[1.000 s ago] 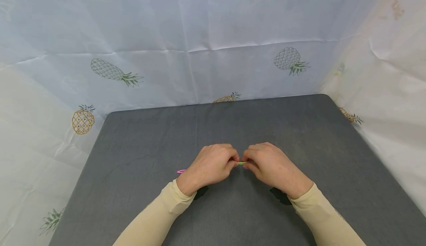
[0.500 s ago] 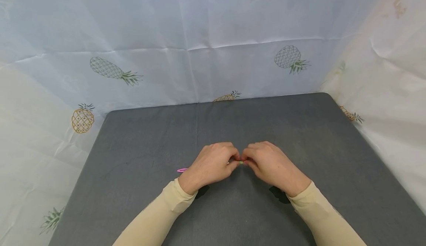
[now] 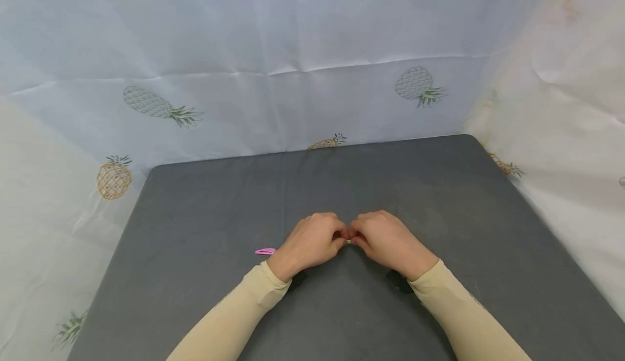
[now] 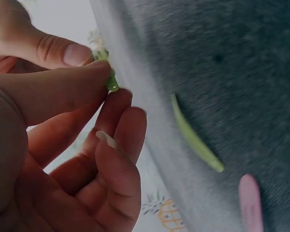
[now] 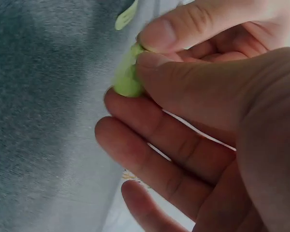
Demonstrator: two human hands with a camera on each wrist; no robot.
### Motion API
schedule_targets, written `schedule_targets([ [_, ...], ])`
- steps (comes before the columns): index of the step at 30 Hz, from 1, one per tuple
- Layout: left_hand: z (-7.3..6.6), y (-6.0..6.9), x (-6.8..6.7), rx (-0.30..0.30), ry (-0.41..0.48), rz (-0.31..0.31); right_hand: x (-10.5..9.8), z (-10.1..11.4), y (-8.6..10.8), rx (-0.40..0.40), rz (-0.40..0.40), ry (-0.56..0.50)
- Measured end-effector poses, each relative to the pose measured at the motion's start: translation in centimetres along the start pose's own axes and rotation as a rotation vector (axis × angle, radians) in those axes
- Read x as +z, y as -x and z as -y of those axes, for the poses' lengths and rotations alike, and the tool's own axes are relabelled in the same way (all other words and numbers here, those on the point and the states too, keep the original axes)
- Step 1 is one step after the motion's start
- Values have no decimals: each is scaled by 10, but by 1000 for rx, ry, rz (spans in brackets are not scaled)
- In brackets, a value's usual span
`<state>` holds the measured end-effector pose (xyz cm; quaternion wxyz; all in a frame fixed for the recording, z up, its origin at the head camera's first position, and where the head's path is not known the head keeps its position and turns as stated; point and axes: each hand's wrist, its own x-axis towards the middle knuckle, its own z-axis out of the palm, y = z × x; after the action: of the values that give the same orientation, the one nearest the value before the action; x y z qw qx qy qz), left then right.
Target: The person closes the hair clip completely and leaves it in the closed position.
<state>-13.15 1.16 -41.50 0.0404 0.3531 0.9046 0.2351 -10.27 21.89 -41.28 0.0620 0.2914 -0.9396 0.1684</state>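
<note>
Between the two hands is a small green snap hair clip (image 3: 349,241), mostly covered by the fingers. My left hand (image 3: 312,243) pinches one end of it between thumb and fingertips. The other end is pinched by my right hand (image 3: 389,243). In the right wrist view the broad rounded end of the held clip (image 5: 127,82) shows past the right thumb. A second green hair clip (image 4: 197,139) lies on the table in the left wrist view. Near it lies a pink hair clip (image 4: 252,203), partly cut off there; in the head view it sits left of the left wrist.
The dark grey table (image 3: 215,209) has rounded far corners. White cloth (image 3: 234,111) printed with pineapples hangs behind it and along both sides. Dark objects at the underside of both wrists are partly visible.
The hands have drawn closer together, and less of the held green clip shows between them. The head view has shifted slightly. More of the pink clip is visible.
</note>
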Motion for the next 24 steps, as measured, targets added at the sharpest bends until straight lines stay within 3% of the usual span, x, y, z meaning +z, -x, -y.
schedule_targets([
  [15,10,-12,6,-96,1,80,2,-4,-5,67,66,-6],
  [21,10,-15,6,-104,-9,77,-7,-13,1,138,60,-30],
  [24,13,-6,1,-108,-26,39,-9,-16,11,174,40,-9],
])
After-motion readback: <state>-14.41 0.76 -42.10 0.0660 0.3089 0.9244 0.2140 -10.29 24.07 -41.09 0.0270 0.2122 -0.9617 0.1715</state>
